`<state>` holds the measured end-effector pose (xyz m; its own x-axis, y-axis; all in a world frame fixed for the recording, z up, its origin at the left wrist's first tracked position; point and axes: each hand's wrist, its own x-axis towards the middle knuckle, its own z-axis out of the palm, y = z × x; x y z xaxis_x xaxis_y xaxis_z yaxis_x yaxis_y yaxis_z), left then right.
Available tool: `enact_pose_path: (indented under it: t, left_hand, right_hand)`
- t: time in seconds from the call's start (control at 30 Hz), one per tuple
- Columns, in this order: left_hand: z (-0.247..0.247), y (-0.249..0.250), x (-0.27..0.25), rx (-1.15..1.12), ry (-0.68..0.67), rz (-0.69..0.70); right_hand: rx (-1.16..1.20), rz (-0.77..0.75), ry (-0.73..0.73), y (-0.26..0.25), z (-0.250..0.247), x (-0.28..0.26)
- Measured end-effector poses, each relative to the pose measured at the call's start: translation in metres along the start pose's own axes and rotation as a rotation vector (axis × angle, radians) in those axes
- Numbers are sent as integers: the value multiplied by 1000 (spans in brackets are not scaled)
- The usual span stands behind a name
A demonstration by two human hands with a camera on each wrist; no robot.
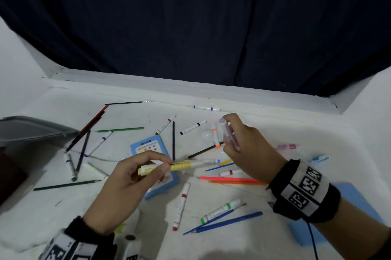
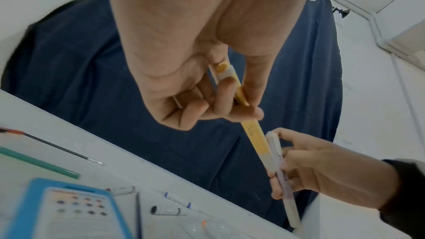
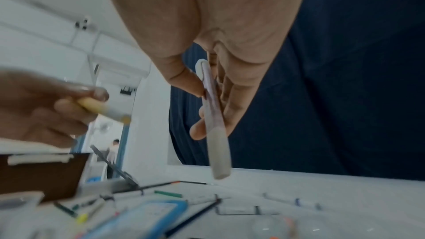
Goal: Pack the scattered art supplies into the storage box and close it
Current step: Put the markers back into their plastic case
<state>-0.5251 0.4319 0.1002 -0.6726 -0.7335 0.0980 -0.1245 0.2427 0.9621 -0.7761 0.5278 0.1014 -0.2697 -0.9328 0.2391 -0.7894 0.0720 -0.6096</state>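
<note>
Two hands were loaded, each with one pen, both raised clear of the table (image 1: 275, 120). The left hand (image 1: 127, 183) pinched a yellow pen (image 1: 177, 166) between thumb and curled fingers near its capped end, the barrel lying roughly level and pointing toward the right hand. The right hand (image 1: 245, 143) gripped a lilac pen (image 1: 229, 135), thumb against fingers at mid-barrel, one end up and the other angled down toward the table. Neither pen touched the other in the head view; in the left wrist view they overlapped, so contact could not be determined.

Holding near one end probably left most of each barrel free, which would suit gathering both into a single hand or dropping them endwise into a container.

The storage box (image 1: 31, 130) stood at the far left table edge, lid apparently raised; its interior was not visible. Most supplies lay loose between the hands and the box: markers, pencils (image 1: 230, 179) and a blue card pack (image 1: 156, 166) directly under the left hand.

Clearance: open air above the clutter allowed a leftward carry. A raised ledge (image 1: 190, 88) bounded the far side, backed by a dark curtain (image 1: 190, 16). A purple marker (image 1: 206, 108) rested against that ledge, well apart from the box. Packing appeared barely begun.
</note>
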Motion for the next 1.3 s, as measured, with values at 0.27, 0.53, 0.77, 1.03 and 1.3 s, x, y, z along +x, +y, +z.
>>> enact_pose_path:
  t: [0.27, 0.53, 0.77, 1.03, 1.3]
  left_hand:
    - [-95, -34, -53, 7, 0, -67]
    - [-187, -75, -69, 240, -208, -38]
    - [-235, -98, -64, 224, -279, -21]
    - [-235, -102, -55, 278, -303, 91]
    - [-231, -109, -54, 239, -328, 91]
  right_hand:
    - [349, 143, -19, -72, 79, -33]
    - [421, 251, 57, -131, 148, -39]
    - [245, 209, 266, -166, 193, -41]
    - [134, 157, 254, -192, 203, -36]
    - [468, 335, 260, -190, 202, -39]
